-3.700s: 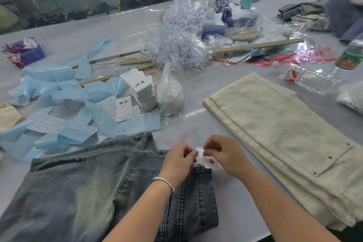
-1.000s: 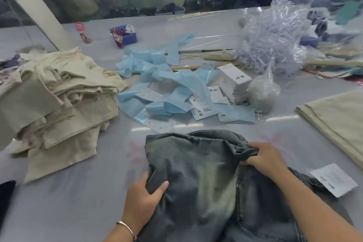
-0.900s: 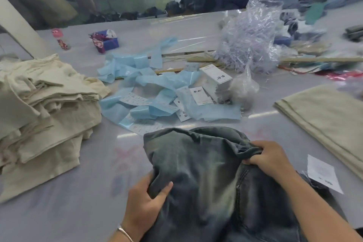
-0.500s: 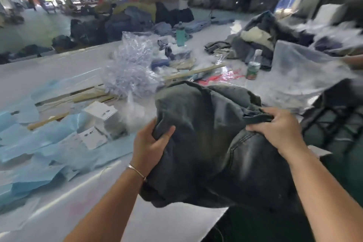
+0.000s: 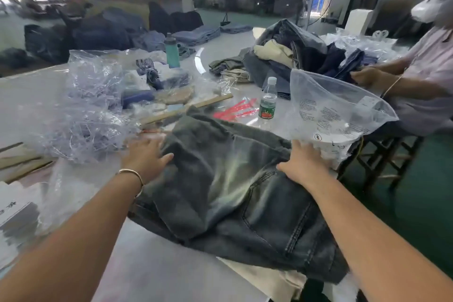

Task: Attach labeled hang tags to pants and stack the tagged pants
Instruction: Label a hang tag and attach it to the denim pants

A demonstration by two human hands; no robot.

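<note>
Starting big: grey work table (image 5: 152, 272), cluttered as ever. Sitting on its right-hand end, the folded washed-denim jeans (image 5: 232, 193), plonked on top of the cream pants (image 5: 269, 279) with only a pale corner peeking out underneath.

Half a second back, held up in the air, bunched in both fists. Now down and spreading flat. Before that, tagged over on the left and folded in half. So, reading it as: tag done, this pair now stacked, drop basically finished. Can't spot the hang tag itself here, probably buried in the fold.

Just past the far right edge of the denim, a clear printed poly bag (image 5: 338, 110). Off to the left, the messy heap of clear plastic tag loops (image 5: 93, 115).

Left hand (image 5: 144, 157) on the jeans' left edge, motion-blurred but fingers spread and flat, gripping nothing. Right hand (image 5: 302, 163) on the far right edge, fingers stretched out over the fold, pressing rather than clutching, right beside that bag. Jeans squarely between the two hands and touching both.

Smaller bits: water bottle (image 5: 268, 102) upright behind the jeans, thin bangle (image 5: 130, 173) on the left wrist.
</note>
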